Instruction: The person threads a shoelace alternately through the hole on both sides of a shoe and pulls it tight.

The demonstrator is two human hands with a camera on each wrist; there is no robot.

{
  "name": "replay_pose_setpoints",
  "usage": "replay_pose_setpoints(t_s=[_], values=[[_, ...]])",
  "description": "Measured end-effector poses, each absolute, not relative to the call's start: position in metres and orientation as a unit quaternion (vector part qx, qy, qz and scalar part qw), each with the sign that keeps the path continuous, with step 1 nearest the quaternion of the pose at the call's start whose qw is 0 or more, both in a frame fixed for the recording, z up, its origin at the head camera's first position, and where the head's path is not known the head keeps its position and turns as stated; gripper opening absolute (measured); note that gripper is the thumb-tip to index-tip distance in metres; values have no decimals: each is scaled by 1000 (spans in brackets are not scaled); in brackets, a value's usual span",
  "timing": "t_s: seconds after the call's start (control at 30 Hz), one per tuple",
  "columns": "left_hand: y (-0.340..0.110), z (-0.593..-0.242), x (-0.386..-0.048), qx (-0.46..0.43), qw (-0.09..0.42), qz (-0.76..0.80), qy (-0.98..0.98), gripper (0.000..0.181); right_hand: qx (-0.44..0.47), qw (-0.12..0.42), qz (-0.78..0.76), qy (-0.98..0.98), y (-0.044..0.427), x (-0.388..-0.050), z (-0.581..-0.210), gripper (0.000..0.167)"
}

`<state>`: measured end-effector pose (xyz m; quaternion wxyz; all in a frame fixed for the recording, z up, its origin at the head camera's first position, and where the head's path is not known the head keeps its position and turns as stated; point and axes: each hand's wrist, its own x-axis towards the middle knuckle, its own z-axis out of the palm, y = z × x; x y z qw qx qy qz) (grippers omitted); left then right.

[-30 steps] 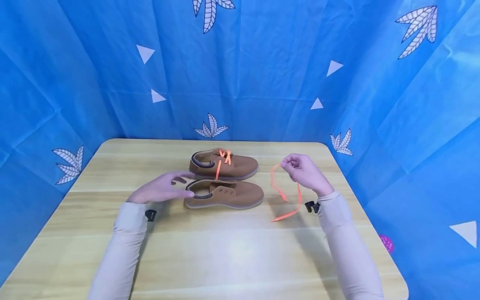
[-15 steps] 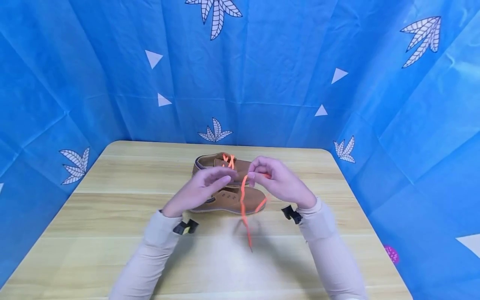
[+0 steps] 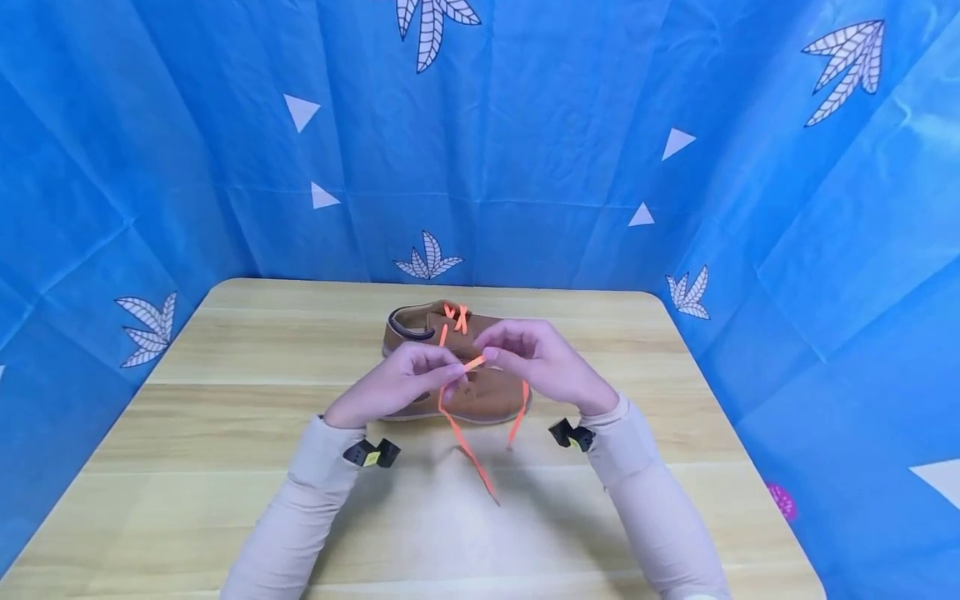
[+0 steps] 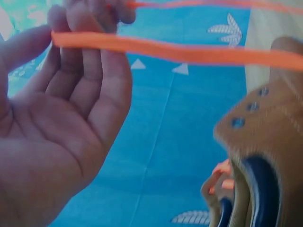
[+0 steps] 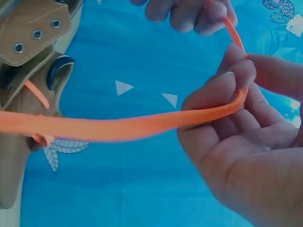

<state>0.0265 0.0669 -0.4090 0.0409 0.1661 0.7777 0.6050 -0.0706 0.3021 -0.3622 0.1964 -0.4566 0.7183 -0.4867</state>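
Note:
An orange shoelace [image 3: 468, 451] is stretched between both hands above the near brown shoe [image 3: 491, 398], its two ends hanging down toward the table. My left hand [image 3: 401, 383] pinches it between thumb and fingertips, and in the left wrist view the lace [image 4: 189, 53] runs across the fingers. My right hand [image 3: 543, 365] pinches the lace a short way off, as the right wrist view shows at the fingertips [image 5: 244, 71]. Bare eyelets [image 4: 251, 106] show on the near shoe. Behind it, the far brown shoe [image 3: 416, 321] carries orange lacing; the hands partly hide both shoes.
The shoes stand side by side on a light wooden table [image 3: 247, 383], toes to the right. A blue patterned curtain [image 3: 555, 150] encloses the back and sides of the table.
My right hand has carried the shoelace leftward to above the near shoe. My left hand has left the shoes' heel side, moved right and taken hold of the lace beside the right hand.

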Motion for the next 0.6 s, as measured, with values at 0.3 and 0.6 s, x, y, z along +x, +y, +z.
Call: replay_pose_setpoints(t_s=[0.3, 0.6], values=[[33, -404, 30, 153, 93, 549, 817, 28, -452, 206, -387, 777, 312, -83, -373, 16], [-5, -407, 37, 136, 114, 481, 859, 30, -399, 236, -399, 791, 339, -105, -391, 10]])
